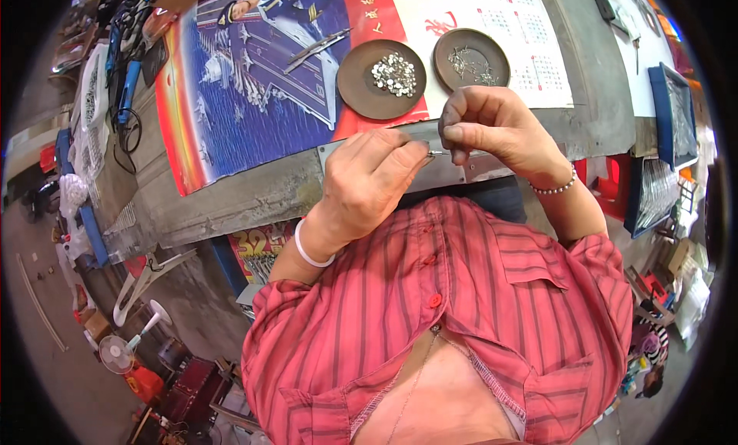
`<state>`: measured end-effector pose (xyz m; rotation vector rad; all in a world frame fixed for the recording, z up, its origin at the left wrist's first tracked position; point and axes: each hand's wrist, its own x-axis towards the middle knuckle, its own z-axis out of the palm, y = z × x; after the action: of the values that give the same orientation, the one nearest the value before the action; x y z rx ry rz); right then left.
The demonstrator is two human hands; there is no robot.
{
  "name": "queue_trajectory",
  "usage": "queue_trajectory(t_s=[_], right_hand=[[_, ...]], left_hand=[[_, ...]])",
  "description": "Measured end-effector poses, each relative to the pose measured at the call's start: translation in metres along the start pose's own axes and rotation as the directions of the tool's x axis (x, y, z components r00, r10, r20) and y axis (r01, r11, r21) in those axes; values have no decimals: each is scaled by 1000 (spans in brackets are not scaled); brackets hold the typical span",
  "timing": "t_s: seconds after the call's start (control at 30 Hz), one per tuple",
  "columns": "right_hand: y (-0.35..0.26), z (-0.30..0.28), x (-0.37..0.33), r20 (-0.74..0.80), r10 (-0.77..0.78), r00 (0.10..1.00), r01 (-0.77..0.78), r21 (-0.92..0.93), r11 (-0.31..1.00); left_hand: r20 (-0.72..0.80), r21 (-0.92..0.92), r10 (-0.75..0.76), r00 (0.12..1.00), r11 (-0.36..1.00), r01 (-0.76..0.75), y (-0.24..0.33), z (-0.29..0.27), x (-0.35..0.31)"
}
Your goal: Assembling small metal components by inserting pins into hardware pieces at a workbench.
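Observation:
My left hand (367, 177) is closed in a pinch on a small thin metal piece (438, 153), whose tip sticks out past the fingertips toward the right hand. My right hand (500, 130) is also pinched, thumb against fingers, just beside that tip; whatever it holds is too small to make out. Beyond the hands, a brown round dish (357, 91) bears a heap of small shiny silvery pieces (394, 74). To its right, a second brown dish (492, 45) holds thin pin-like metal bits (469, 64). A pair of tweezers (317, 50) lies farther left.
A calendar sheet with a ship picture (254, 130) covers much of the grey table (254, 206). Cables and a blue-handled tool (129, 91) lie at the left edge. Blue trays (673, 114) stand at the right. A white fan (117, 354) is on the lower left.

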<state>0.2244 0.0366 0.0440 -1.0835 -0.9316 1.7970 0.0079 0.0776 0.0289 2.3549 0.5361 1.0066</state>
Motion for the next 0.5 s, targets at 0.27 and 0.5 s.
queue_trajectory(t_s=[0.27, 0.5], right_hand=[[0, 16, 9, 93, 61, 994, -47, -148, 988], [-1, 21, 17, 128, -5, 992, 37, -249, 968]], left_hand=[[44, 201, 183, 982, 961, -188, -6, -12, -6], [70, 231, 198, 978, 950, -209, -7, -20, -5]])
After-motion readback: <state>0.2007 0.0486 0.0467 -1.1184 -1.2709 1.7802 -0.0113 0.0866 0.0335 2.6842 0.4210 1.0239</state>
